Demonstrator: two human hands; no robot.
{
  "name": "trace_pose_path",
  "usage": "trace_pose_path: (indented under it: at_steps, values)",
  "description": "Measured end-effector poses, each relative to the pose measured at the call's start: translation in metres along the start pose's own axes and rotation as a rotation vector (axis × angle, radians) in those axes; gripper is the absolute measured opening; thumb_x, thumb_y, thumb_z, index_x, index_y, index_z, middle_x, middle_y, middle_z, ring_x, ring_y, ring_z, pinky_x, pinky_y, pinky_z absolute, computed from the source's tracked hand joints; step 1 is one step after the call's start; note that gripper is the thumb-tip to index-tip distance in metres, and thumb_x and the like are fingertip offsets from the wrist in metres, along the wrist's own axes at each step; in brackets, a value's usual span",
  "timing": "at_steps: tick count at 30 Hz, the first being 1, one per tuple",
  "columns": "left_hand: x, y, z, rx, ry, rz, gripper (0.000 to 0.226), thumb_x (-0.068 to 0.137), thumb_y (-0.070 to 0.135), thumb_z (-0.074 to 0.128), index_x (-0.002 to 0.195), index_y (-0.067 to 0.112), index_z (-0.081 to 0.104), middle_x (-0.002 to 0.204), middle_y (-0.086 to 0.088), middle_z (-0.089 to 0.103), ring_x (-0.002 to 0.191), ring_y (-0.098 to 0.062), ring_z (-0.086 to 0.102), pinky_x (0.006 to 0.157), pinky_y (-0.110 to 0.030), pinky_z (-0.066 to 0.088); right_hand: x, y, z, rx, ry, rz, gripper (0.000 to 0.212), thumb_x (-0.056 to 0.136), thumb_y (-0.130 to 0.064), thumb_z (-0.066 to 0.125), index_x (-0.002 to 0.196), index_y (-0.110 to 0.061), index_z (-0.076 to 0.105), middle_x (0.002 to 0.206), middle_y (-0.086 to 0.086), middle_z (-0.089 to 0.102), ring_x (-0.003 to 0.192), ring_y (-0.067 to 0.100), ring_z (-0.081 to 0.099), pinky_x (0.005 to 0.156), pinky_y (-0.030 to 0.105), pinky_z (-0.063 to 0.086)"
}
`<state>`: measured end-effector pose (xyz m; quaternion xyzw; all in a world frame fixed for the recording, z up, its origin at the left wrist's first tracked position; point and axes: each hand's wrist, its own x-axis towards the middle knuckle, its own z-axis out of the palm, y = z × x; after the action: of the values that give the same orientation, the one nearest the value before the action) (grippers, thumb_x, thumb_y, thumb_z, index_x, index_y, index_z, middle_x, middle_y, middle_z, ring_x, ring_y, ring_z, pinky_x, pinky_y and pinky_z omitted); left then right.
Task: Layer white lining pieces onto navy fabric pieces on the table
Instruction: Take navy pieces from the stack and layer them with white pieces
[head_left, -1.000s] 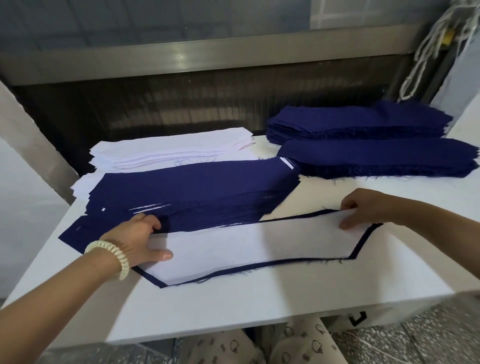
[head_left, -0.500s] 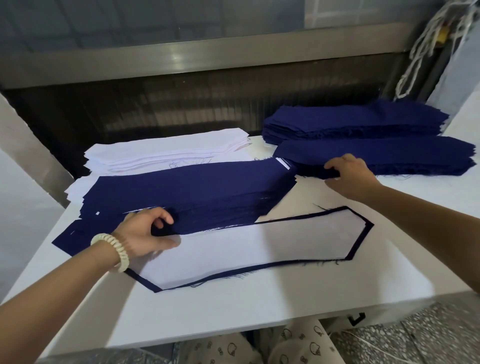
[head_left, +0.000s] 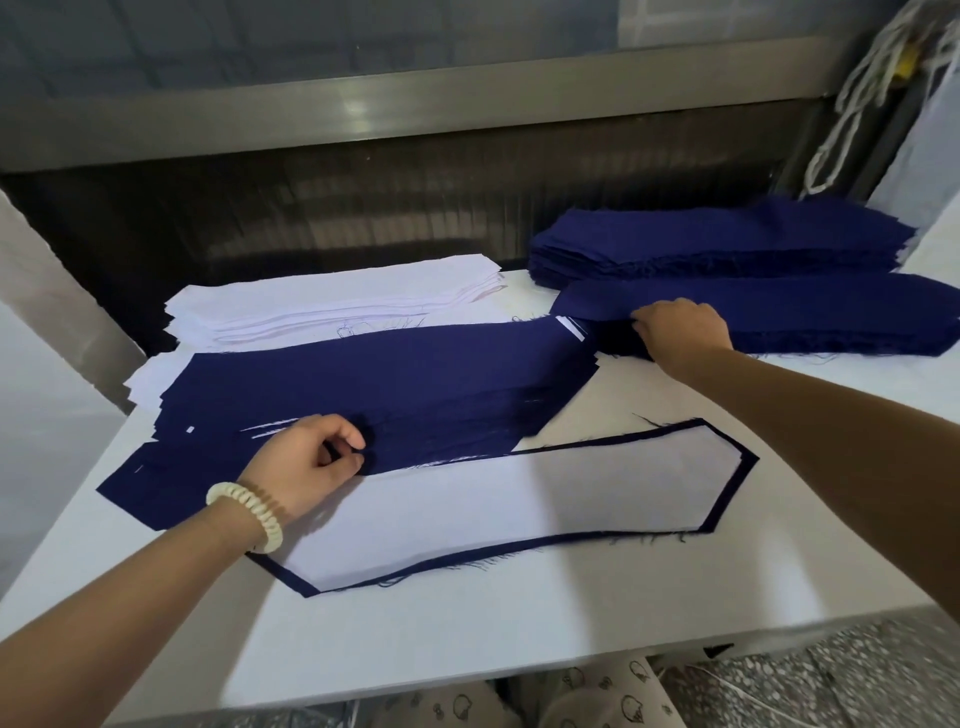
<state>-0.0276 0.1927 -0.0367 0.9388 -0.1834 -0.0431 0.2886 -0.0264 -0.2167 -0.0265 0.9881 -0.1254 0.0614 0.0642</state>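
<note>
Near the front of the white tabletop (head_left: 519, 623): one white lining piece (head_left: 467, 509) flat on a navy piece (head_left: 733, 496), only a thin blue rim showing all round. Just behind, touching its far edge, a middle navy pile (head_left: 389, 384), spread like steps. Behind that, a white pile (head_left: 337, 306). Off to the right, a front navy pile (head_left: 805, 317) and a back navy pile (head_left: 727, 239), close together. Pinches the near edge of the middle navy pile with the left grip (head_left: 311, 462); pale bead bracelet (head_left: 249, 514) on that wrist. Rests the right grip (head_left: 680, 327) on the left end of the front navy pile, fingers bent down; cannot tell if holding cloth. Right arm stretched over the tabletop, grey shadow on the lining piece's pointed end. Beyond, a dark ribbed wall (head_left: 415, 218) under a grey metal ledge (head_left: 415, 114), white cords (head_left: 862, 88) hanging top right, speckled floor (head_left: 831, 675) below.
</note>
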Motion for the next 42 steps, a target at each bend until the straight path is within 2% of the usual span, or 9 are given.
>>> trace_pose_path:
  at_steps: [4,12,17,25,30,33,37,40,42]
  values:
    - [0.001,0.004,0.004,-0.009,0.022,0.025,0.023,0.084,0.009,0.065,0.079,0.031,0.059,0.085,0.006,0.061,0.075,-0.012,0.055,0.065,-0.014,0.039,0.003,0.0,-0.004,0.197,0.096,0.112,0.026,0.098,-0.013,0.041,0.115,-0.013,0.061,0.104,0.015,0.063,0.093,0.034,0.055,0.076,0.034,0.033]
    - [0.006,0.011,0.009,-0.057,0.044,0.076,0.024,0.085,0.007,0.064,0.081,0.03,0.06,0.086,0.008,0.06,0.077,-0.01,0.055,0.066,-0.007,0.039,0.004,0.007,-0.018,0.524,0.303,0.232,0.03,0.094,-0.034,0.052,0.095,-0.006,0.061,0.088,0.015,0.063,0.083,0.033,0.056,0.07,0.038,0.04]
    - [0.011,0.021,0.014,-0.191,0.046,0.073,0.021,0.089,0.009,0.06,0.085,0.03,0.061,0.084,0.007,0.063,0.081,-0.013,0.058,0.071,-0.011,0.041,-0.007,-0.007,-0.034,0.41,0.587,-0.049,0.028,0.097,-0.027,0.05,0.107,-0.007,0.066,0.097,0.014,0.07,0.088,0.035,0.061,0.084,0.041,0.037]
    - [0.024,0.074,0.02,-0.742,-0.019,-0.079,0.026,0.097,0.047,0.025,0.122,0.044,0.03,0.081,0.0,0.074,0.066,-0.014,0.066,0.06,-0.026,0.045,-0.055,-0.081,-0.056,0.407,0.591,-0.585,0.009,0.081,-0.017,0.068,0.084,-0.012,0.075,0.069,0.007,0.067,0.058,0.028,0.06,0.061,0.034,0.043]
    - [0.033,0.098,0.019,-0.93,-0.052,-0.282,0.034,0.093,0.059,0.034,0.124,0.047,0.035,0.113,0.007,0.056,0.081,-0.025,0.069,0.061,-0.03,0.053,-0.074,-0.108,-0.047,0.388,0.495,-0.726,0.012,0.076,-0.017,0.074,0.088,-0.012,0.076,0.071,0.007,0.067,0.059,0.028,0.06,0.062,0.032,0.043]
    - [0.032,0.1,0.019,-0.858,-0.046,-0.295,0.014,0.094,0.013,0.055,0.105,0.02,0.061,0.104,-0.007,0.062,0.077,-0.024,0.064,0.062,-0.032,0.058,-0.079,-0.114,-0.048,0.402,0.356,-0.717,0.039,0.078,-0.045,0.067,0.1,-0.013,0.072,0.084,0.006,0.068,0.073,0.027,0.059,0.069,0.032,0.038]
    - [0.025,0.091,0.019,-0.524,0.028,-0.075,0.037,0.086,-0.011,0.054,0.083,0.023,0.069,0.086,-0.011,0.065,0.078,-0.024,0.06,0.075,-0.03,0.053,-0.072,-0.111,-0.048,0.612,0.212,-0.63,0.06,0.081,-0.052,0.052,0.125,-0.011,0.052,0.126,0.004,0.054,0.113,0.021,0.048,0.094,0.035,0.034]
    - [0.02,0.09,0.017,-0.437,0.062,0.061,0.041,0.086,-0.013,0.053,0.085,0.024,0.07,0.091,-0.001,0.069,0.089,-0.023,0.064,0.082,-0.027,0.051,-0.055,-0.105,-0.047,0.783,-0.164,-0.552,0.064,0.085,-0.046,0.06,0.139,-0.025,0.033,0.133,-0.003,0.047,0.129,0.014,0.033,0.108,0.033,0.015]
    - [0.018,0.089,0.016,-0.387,0.123,0.125,0.043,0.085,-0.013,0.052,0.085,0.026,0.069,0.095,0.008,0.065,0.095,-0.018,0.062,0.088,-0.023,0.047,-0.043,-0.098,-0.048,0.764,-0.384,-0.511,0.054,0.084,-0.038,0.067,0.131,-0.033,0.042,0.126,-0.011,0.052,0.126,0.012,0.036,0.11,0.033,0.016]
